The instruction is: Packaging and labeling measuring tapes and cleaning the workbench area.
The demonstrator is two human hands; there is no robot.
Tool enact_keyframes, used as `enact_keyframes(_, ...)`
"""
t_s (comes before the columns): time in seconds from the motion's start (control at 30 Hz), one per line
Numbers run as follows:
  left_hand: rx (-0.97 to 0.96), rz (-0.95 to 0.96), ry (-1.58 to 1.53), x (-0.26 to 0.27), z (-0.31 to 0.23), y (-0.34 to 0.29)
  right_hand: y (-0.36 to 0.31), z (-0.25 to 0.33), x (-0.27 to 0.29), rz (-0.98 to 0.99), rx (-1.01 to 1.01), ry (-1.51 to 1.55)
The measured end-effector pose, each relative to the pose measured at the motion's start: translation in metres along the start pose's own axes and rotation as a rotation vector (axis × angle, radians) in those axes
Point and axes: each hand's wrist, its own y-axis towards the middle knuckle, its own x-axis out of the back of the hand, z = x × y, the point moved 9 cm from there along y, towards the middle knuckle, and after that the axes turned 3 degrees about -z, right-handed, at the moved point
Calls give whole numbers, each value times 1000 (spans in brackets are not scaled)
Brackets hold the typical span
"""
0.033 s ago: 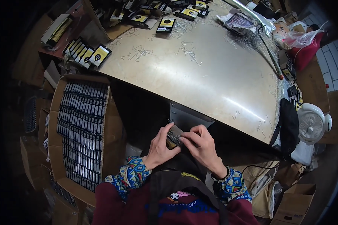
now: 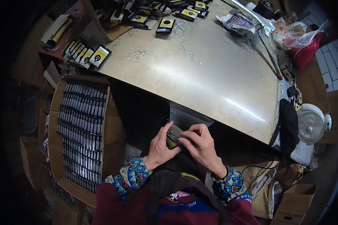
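Fingers of the left hand curl round a small box, dark with yellow, thin metal pieces showing at its top; grip firm, thumb on the near side. Right hand bent at the box's right side, thumb and forefinger tips close together there; cannot tell whether they pinch a piece. Box is over the lap, short of the worktop edge; grey panel hangs just beyond the hands, under that edge.

Worktop: bent wire pieces scattered near the far left and centre, black-and-yellow boxes heaped at the far edge, one box slightly apart. Far right cluttered: dark rod, red bag. Black cloth hangs at the right corner, white fan beside it.

Containers: big open carton left of the person, rows of slim dark packs packed tight, standing on edge; another carton lower right, contents unclear
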Motion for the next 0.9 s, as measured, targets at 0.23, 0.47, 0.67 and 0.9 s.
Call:
enact_keyframes(0.23, -3, -50, -9, -6, -12, 7, 4, -3, -4, -59, 146, -80)
enact_keyframes(0.47, -56, -80, 74, 0, -28, 13, 8, -3, 7, -301, 18, 21)
enact_keyframes(0.67, -17, -52, -56, 5, -22, 20, -1, 13, 5, -142, 249, -104)
enact_keyframes(0.9, -272, -84, 148, -7, -39, 16, 8, 11, 0, -265, 182, -113)
